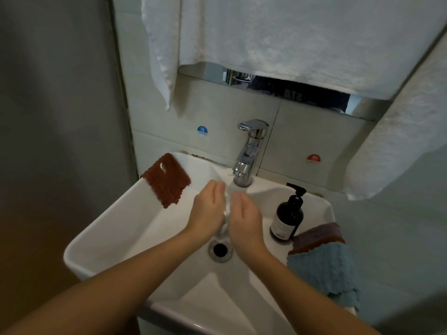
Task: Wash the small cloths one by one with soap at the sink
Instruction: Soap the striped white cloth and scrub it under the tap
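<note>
Both hands hold nothing: the left hand (208,211) and right hand (245,215) are relaxed, palms facing, either side of the tap stream (226,213). The brown cloth (167,180) drapes over the sink rim (101,228) beyond the left hand; the stacked cloths (324,262) lie just right of the right hand, by the soap bottle (287,216). They look soft, light and limp, likely heavier once soaked; pinch a free corner.
</note>
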A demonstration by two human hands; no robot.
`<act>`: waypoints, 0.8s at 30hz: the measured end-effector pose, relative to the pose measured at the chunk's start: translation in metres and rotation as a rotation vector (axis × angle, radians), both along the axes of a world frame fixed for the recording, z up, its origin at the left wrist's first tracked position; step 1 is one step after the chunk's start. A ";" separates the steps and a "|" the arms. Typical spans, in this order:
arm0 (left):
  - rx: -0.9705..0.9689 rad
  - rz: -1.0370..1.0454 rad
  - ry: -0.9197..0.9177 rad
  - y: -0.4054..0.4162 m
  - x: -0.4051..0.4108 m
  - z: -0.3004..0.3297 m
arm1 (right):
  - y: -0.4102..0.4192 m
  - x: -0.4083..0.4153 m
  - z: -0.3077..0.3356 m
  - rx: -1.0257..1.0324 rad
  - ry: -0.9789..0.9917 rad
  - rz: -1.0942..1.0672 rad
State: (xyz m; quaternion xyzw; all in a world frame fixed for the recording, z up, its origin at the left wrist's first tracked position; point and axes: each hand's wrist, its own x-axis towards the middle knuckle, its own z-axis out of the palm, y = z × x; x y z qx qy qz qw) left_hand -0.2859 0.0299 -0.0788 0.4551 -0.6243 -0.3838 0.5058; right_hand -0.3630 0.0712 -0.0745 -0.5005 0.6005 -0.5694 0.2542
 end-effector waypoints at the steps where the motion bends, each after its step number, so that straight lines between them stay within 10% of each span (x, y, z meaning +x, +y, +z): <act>1: -0.015 -0.064 -0.032 0.007 -0.002 -0.001 | -0.004 -0.004 0.005 -0.050 -0.063 -0.068; 7: -0.036 0.088 0.078 0.003 -0.008 0.008 | -0.015 -0.001 -0.013 0.273 -0.004 -0.026; 15: -0.062 -0.128 -0.119 0.010 -0.011 0.013 | -0.025 -0.009 0.012 0.025 -0.324 -0.270; 19: -0.043 0.050 -0.021 -0.007 -0.007 0.011 | -0.017 0.000 0.002 0.230 -0.173 -0.068; 24: -0.037 -0.123 -0.060 0.010 -0.011 0.009 | -0.017 -0.013 0.022 -0.048 -0.151 -0.128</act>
